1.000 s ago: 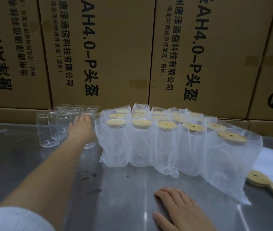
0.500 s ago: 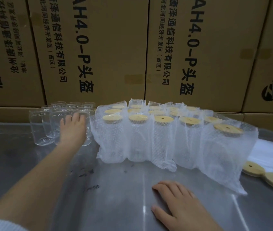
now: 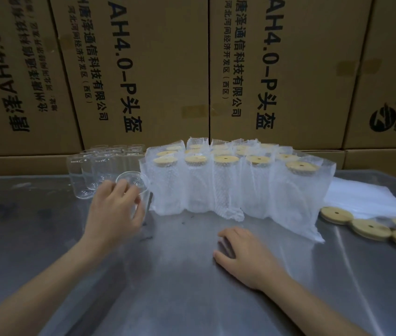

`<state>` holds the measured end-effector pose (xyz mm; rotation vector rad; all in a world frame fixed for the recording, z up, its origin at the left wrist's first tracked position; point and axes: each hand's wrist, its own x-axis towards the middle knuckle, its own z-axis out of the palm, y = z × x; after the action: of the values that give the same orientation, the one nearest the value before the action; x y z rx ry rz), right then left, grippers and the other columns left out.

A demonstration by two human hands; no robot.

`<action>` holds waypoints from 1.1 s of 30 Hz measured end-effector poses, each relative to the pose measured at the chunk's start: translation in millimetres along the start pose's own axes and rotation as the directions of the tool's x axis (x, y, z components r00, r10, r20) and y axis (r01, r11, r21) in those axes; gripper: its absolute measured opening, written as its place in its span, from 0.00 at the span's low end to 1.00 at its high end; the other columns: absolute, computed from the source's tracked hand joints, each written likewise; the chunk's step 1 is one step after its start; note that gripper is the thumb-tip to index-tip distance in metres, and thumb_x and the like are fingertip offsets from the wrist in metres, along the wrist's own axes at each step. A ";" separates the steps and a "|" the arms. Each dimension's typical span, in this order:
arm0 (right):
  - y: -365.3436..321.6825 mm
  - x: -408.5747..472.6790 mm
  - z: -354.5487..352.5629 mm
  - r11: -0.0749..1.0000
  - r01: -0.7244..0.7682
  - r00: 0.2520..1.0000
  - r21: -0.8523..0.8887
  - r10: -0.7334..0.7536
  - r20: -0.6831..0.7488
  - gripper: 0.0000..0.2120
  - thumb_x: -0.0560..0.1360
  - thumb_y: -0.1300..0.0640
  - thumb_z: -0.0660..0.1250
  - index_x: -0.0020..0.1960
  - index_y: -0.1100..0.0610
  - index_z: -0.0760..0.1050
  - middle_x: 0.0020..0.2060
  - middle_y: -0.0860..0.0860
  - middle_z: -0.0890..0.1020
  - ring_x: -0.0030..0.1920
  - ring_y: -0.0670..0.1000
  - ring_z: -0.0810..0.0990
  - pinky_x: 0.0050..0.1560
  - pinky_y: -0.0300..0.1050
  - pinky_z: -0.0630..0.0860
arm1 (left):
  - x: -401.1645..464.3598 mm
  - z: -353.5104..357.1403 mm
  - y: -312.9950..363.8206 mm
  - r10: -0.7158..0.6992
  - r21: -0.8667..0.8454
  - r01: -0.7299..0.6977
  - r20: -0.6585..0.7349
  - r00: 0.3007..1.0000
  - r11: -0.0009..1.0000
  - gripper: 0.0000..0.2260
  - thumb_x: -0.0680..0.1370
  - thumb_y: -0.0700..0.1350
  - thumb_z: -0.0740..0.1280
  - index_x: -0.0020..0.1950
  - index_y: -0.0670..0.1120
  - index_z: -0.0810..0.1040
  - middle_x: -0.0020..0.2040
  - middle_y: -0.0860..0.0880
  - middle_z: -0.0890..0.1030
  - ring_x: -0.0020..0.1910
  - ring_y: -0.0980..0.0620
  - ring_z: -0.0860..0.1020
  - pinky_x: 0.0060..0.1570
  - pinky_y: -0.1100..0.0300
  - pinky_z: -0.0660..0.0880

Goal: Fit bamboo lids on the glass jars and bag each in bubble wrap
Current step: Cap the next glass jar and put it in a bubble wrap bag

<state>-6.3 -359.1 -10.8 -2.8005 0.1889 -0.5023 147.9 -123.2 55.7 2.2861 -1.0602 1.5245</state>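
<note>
Left hand (image 3: 114,209) grips 1 glass jar (image 3: 136,190); right hand (image 3: 245,255) lies flat, empty, on the table (image 3: 180,275).

Bare jars (image 3: 88,170) left of bagged jars (image 3: 235,183), lids (image 3: 371,229) right.

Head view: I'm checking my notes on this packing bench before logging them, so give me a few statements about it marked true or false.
1. The left hand grips a bare glass jar that has no lid. True.
2. The right hand holds a bamboo lid. False: it rests flat and empty on the metal table.
3. The loose bamboo lids lie at the table's right side. True.
4. The bagged jars lack lids. False: each visible one shows a bamboo lid at the top.
5. The unwrapped jars stand right of the bagged ones. False: they stand to the left.
</note>
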 end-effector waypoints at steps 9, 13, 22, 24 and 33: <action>-13.4 -27.7 -16.3 0.972 0.052 0.996 0.228 -0.035 -0.078 0.44 0.62 0.23 0.60 0.72 0.41 0.56 0.63 0.37 0.71 0.62 0.41 0.72 0.62 0.43 0.70 | -3.0 -54.6 108.7 -0.109 -0.372 0.080 -0.057 0.992 0.925 0.10 0.72 0.51 0.64 0.37 0.45 0.71 0.38 0.52 0.70 0.42 0.50 0.62 0.44 0.64 0.58; -16.8 -48.0 -27.4 0.919 0.087 0.985 0.385 -0.022 -0.170 0.50 0.58 0.24 0.62 0.73 0.43 0.50 0.61 0.33 0.68 0.59 0.37 0.73 0.57 0.40 0.73 | 8.0 -64.6 161.2 -0.171 -0.574 0.130 -0.018 0.985 0.809 0.09 0.73 0.52 0.64 0.38 0.47 0.69 0.38 0.55 0.68 0.43 0.52 0.62 0.47 0.68 0.62; 16.0 -71.8 -43.0 0.686 0.078 0.930 0.724 0.211 -0.300 0.38 0.56 0.35 0.73 0.61 0.29 0.58 0.56 0.41 0.76 0.54 0.37 0.78 0.53 0.40 0.78 | 0.6 -51.3 227.7 -0.226 -0.869 0.339 0.272 0.936 0.361 0.31 0.70 0.61 0.67 0.68 0.63 0.56 0.66 0.62 0.59 0.66 0.60 0.66 0.59 0.77 0.64; 23.0 -75.8 -46.1 0.684 0.068 0.933 0.726 0.213 -0.289 0.37 0.56 0.35 0.74 0.60 0.28 0.59 0.56 0.42 0.76 0.53 0.35 0.77 0.48 0.33 0.76 | -10.6 -44.1 233.9 -0.160 -0.850 0.494 0.470 0.868 0.183 0.36 0.65 0.65 0.68 0.68 0.66 0.53 0.69 0.62 0.59 0.69 0.60 0.66 0.62 0.70 0.68; 29.1 -80.7 -54.1 0.598 0.000 0.993 0.802 0.096 -0.072 0.38 0.61 0.48 0.74 0.66 0.45 0.58 0.61 0.42 0.71 0.57 0.34 0.75 0.50 0.30 0.73 | -18.3 -25.3 231.4 -0.034 -0.732 0.672 0.679 0.733 -0.114 0.36 0.58 0.62 0.72 0.63 0.57 0.66 0.64 0.53 0.74 0.65 0.59 0.72 0.62 0.63 0.73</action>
<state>-103.0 -386.4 3.1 -1.8604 0.0338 -0.5489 -25.8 -269.3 0.9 1.4375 -0.8690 -0.2993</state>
